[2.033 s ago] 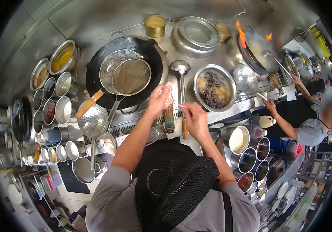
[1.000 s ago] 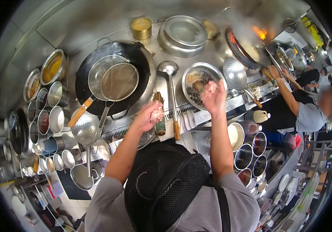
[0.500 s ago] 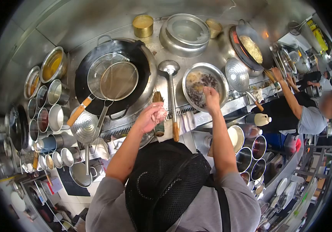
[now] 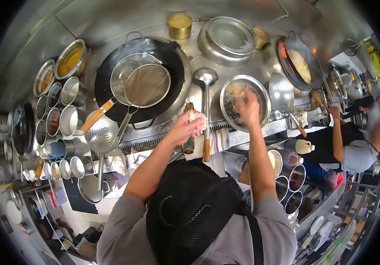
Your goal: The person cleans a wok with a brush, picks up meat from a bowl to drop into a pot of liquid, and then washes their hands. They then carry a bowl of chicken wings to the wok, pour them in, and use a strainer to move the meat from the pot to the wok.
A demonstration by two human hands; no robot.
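Observation:
My left hand (image 4: 183, 130) is closed around a pale pink lump of raw meat (image 4: 198, 118), palm turned up, above the front of the stove. Over the metal bowl (image 4: 267, 105) hangs my right hand (image 4: 250, 110), its fingers pointing down and smeared by motion. What they hold, if anything, is not clear. Dark, bubbly liquid fills the bowl, and pale pieces (image 4: 236, 90) lie near its far side. Between my hands rests a ladle (image 4: 206, 104) with a wooden handle. A brush (image 4: 189, 148) lies just below my left hand.
Left of my hands, a black wok (image 4: 104, 73) holds two wire strainers (image 4: 148, 86). Perforated skimmers (image 4: 103, 134) (image 4: 281, 93) lie on both sides. A lidded pot (image 4: 207, 46) stands behind. Another person (image 4: 338, 137) works at the right, near a wok of food (image 4: 300, 66).
My left hand has come up and right, showing more of the meat. My right hand has risen slightly from the bowl, fingers blurred. The whole view has shifted slightly.

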